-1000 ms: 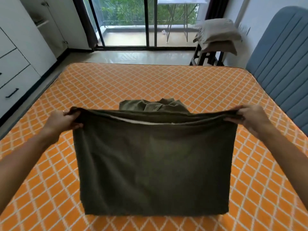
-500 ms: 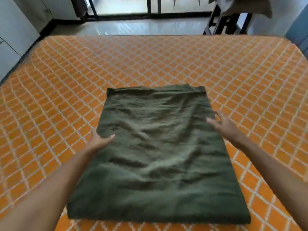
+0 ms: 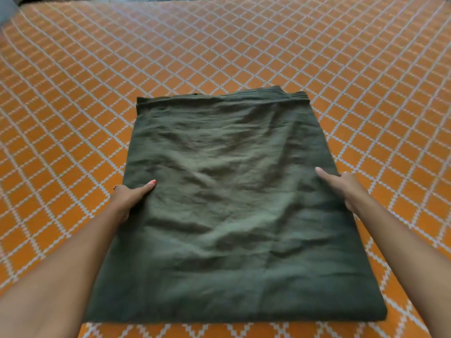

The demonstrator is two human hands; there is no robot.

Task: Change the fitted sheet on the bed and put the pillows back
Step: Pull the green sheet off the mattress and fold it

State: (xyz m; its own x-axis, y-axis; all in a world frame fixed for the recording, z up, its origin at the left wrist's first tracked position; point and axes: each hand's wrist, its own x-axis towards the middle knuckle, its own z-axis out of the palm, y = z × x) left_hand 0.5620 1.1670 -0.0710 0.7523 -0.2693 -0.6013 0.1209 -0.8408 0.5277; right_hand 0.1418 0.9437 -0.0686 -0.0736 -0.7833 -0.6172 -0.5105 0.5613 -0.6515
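1. Orange mattress cover (image 3: 73,98) with a white diamond grid fills pretty much everything I can see. It's the bed top and it runs out past every side of the sheet, all the way to the far edge of my view.
2. Landmark for everything below: the folded dark green sheet (image 3: 231,203). It's lying flat on the bed right in front of me, folded into a rough rectangle, wider at my end and narrower at the far end.
3. Top layer of the sheet is pretty wrinkled, with creases running across the middle. At the far end there's a hemmed edge, and a bit of a lower layer pokes out past it near the far right corner.
4. My left hand (image 3: 129,198) is at the sheet's left edge, roughly halfway along. Thumb is laid flat on top of the fabric, pointing toward the middle, and the palm sits against the edge. The other fingers are down on the outer side of the edge, so I can't tell if they're tucked under the fabric.
5. My right hand (image 3: 341,186) mirrors it at the sheet's right edge, about level with the left. Thumb is stretched out on top of the fabric and the rest of the hand is at the edge.
6. Hands are well apart, with the full width of the sheet between them. Both forearms come in from my end along the sheet's two sides.
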